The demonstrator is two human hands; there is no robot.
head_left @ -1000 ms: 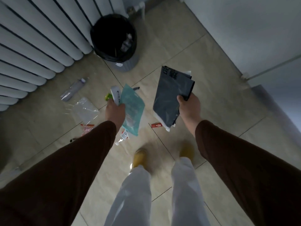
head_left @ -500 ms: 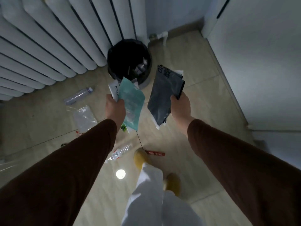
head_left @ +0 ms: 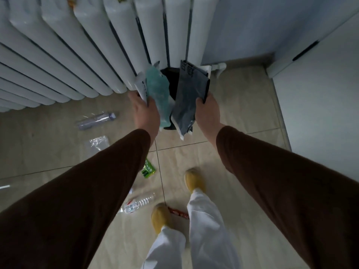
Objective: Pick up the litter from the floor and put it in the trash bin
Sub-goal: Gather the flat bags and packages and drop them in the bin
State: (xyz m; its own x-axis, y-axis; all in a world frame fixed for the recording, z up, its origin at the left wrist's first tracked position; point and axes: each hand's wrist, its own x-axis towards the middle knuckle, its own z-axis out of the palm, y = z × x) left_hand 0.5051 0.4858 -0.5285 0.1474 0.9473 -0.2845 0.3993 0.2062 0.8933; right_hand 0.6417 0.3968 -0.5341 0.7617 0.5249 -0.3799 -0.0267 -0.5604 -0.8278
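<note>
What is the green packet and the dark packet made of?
The teal packet in the left hand looks like thin, soft plastic film: it bends and hangs limp. The dark grey packet in the right hand seems matte plastic too, creased, probably a mailer bag.

Long dark brown sleeves covered both arms, plain and smooth, each ending just behind the wrist of the bare left hand [head_left: 145, 113] and bare right hand [head_left: 208, 113]. Well below the hands, loose white trousers [head_left: 206, 230] fell over mustard-yellow shoes [head_left: 194, 180], rounded at the toes.
</note>
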